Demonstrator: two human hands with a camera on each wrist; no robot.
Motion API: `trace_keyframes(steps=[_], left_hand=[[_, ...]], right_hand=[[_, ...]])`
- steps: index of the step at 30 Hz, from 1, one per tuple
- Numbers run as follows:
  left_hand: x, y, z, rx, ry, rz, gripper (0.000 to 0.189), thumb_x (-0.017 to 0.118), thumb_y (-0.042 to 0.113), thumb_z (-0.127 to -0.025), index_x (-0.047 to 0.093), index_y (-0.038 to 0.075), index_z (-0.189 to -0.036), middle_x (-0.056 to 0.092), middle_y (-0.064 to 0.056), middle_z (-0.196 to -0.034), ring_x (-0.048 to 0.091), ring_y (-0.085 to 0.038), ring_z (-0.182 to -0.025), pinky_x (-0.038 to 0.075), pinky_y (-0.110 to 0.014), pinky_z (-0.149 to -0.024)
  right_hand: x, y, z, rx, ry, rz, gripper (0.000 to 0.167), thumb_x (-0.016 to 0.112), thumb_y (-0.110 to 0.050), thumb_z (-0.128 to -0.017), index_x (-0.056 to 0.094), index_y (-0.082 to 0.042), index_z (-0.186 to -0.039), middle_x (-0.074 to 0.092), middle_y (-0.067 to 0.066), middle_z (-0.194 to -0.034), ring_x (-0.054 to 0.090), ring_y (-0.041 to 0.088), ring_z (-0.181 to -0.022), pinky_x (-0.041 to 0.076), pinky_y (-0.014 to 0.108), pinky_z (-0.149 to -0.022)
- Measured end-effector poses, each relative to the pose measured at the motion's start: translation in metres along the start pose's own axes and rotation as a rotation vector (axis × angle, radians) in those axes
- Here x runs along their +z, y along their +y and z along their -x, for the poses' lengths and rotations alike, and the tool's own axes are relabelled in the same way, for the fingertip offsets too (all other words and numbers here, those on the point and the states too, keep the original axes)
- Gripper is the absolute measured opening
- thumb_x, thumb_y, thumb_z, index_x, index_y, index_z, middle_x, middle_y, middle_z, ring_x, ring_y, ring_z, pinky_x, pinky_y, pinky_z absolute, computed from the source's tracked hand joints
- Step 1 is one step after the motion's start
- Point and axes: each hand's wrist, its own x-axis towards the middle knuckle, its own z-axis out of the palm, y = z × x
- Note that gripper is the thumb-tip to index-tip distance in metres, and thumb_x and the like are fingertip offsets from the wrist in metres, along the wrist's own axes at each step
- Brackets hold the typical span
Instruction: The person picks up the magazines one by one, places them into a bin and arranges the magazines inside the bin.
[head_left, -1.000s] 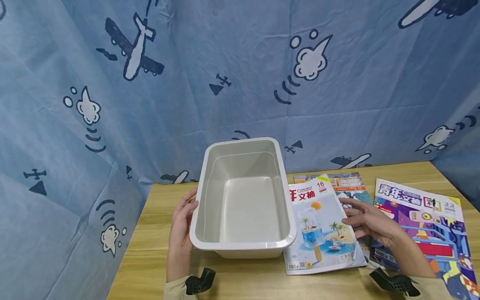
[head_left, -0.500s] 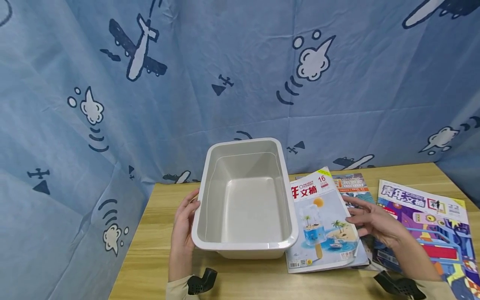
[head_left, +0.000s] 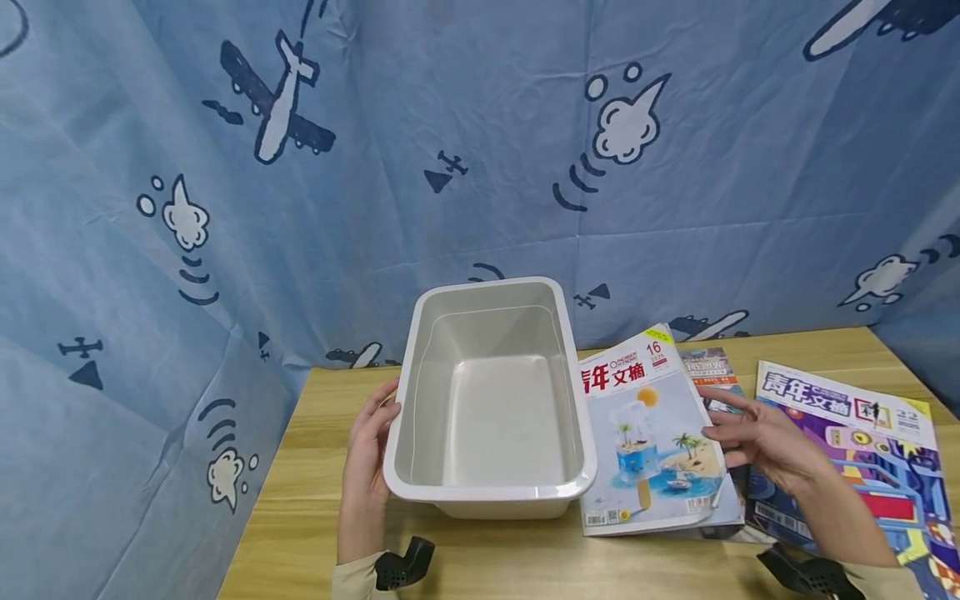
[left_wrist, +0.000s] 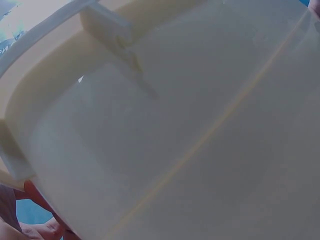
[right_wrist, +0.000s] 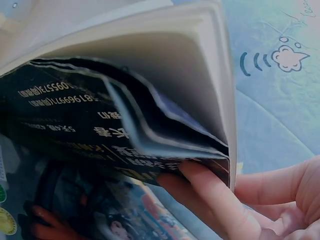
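Observation:
A pale grey plastic basin (head_left: 502,417) stands in the middle of the head view. My left hand (head_left: 367,446) holds its left side at the rim; in the left wrist view the basin's outer wall (left_wrist: 165,130) fills most of the picture, with part of the fingers at the lower left. Right of the basin is a magazine (head_left: 645,450) with an ice-lolly and beach cover. My right hand (head_left: 765,442) pinches its right edge, which is raised. In the right wrist view the magazine's dark back cover (right_wrist: 75,105) shows, fingers beneath it and pages fanned apart.
Another magazine (head_left: 712,371) lies partly hidden under the held one. A purple magazine (head_left: 855,425) lies at the right, partly behind the right forearm. The wooden table (head_left: 315,475) meets a blue airplane-print curtain (head_left: 480,167) at the back.
My right hand has lifted the beach-cover magazine and shifted it slightly back and right, showing more of its title. The left hand and basin have stayed put.

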Motion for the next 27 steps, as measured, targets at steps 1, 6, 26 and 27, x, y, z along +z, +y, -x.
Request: trace_keyframes(steps=[1,6,26,27], left_hand=[[0.000,0.000,0.000,0.001,-0.001,0.000,0.028,0.051,0.001,-0.104,0.067,0.010,-0.125,0.074,-0.005,-0.109,0.073,-0.014,-0.089,0.060,-0.025,-0.075],[-0.001,-0.001,-0.001,0.004,-0.007,0.006,0.028,0.051,0.001,-0.104,0.068,0.010,-0.124,0.074,-0.005,-0.109,0.073,-0.014,-0.088,0.060,-0.025,-0.074],[-0.001,-0.002,-0.002,0.003,0.030,-0.010,0.028,0.051,0.001,-0.104,0.066,0.009,-0.127,0.071,-0.006,-0.113,0.071,-0.016,-0.095,0.060,-0.027,-0.081],[-0.001,-0.002,-0.002,0.004,0.031,-0.011,0.028,0.051,0.001,-0.104,0.066,0.009,-0.126,0.071,-0.006,-0.113,0.071,-0.016,-0.095,0.060,-0.027,-0.081]], right_hand=[[0.000,-0.001,0.001,-0.007,-0.001,-0.010,0.064,0.038,0.017,-0.103,0.072,-0.031,-0.129,0.073,0.010,-0.119,0.073,0.035,-0.104,0.061,0.043,-0.078],[0.001,-0.007,0.005,-0.037,-0.021,-0.054,0.067,0.036,0.020,-0.102,0.071,-0.028,-0.132,0.073,0.010,-0.122,0.072,0.035,-0.105,0.061,0.042,-0.078],[0.020,-0.042,0.017,-0.111,-0.040,-0.182,0.065,0.033,0.021,-0.103,0.069,-0.020,-0.137,0.071,0.019,-0.123,0.069,0.042,-0.108,0.061,0.039,-0.077],[0.021,-0.044,0.018,-0.116,-0.029,-0.184,0.064,0.033,0.020,-0.103,0.069,-0.020,-0.137,0.071,0.019,-0.123,0.069,0.043,-0.108,0.060,0.041,-0.078]])
